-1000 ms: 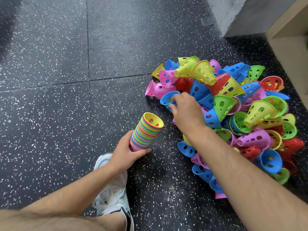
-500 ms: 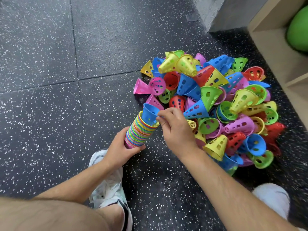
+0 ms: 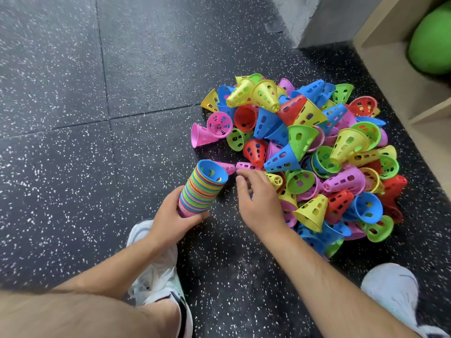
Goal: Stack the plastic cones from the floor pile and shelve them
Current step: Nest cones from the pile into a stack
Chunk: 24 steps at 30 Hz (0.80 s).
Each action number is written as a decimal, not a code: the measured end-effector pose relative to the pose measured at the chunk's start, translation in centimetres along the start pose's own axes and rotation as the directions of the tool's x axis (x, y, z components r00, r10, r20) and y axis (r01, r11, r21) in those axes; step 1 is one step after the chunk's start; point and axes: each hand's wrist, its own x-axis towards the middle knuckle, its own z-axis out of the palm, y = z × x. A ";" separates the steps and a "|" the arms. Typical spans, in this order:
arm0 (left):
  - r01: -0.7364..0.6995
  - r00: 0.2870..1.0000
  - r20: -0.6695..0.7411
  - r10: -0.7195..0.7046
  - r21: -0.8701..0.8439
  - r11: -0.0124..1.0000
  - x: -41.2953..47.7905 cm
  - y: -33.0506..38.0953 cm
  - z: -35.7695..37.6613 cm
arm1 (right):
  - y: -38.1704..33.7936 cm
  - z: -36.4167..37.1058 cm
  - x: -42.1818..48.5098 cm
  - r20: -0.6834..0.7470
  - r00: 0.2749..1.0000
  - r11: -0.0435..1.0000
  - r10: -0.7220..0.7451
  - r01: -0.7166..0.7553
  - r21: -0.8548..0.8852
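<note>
Speckled floor point(image 3: 73, 93), grey wall point(image 3: 317, 18), green ball point(image 3: 432, 40), two white shoes.
Black rubber tiles flecked with white, crossed by thin seams meeting left of centre. At the top, the rough foot of the wall, with a small grey patch point(image 3: 274, 26) flat on the floor just beside its left corner. At the upper right edge, the bright ball, partly cut off. Down low, the left shoe point(image 3: 156, 272) with dark trim near centre, the right shoe point(image 3: 393, 289) towards the lower right corner.

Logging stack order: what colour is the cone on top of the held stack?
Blue; the top cone of the stack shows best in the head view.
</note>
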 end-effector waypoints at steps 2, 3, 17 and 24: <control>0.017 0.999 -0.045 -0.018 -0.028 0.999 -0.1 -0.1 -0.1 | 0.2 0.4 1.1 0.026 1.000 0.999 0.014 -0.013 -0.048; 0.020 0.997 -0.072 -0.022 -0.038 0.999 -0.2 -0.3 -0.3 | 0.3 0.7 1.7 0.064 0.998 0.997 0.029 -0.023 -0.080; 0.009 0.997 -0.083 -0.005 0.056 0.998 0.1 -1.9 -1.7 | 2.4 4.8 3.3 0.534 0.809 0.711 0.245 0.225 -0.666; 0.019 0.997 -0.077 -0.010 0.111 0.994 -0.1 -1.7 -1.7 | 2.5 4.5 1.8 0.479 0.860 0.633 0.174 0.275 -0.724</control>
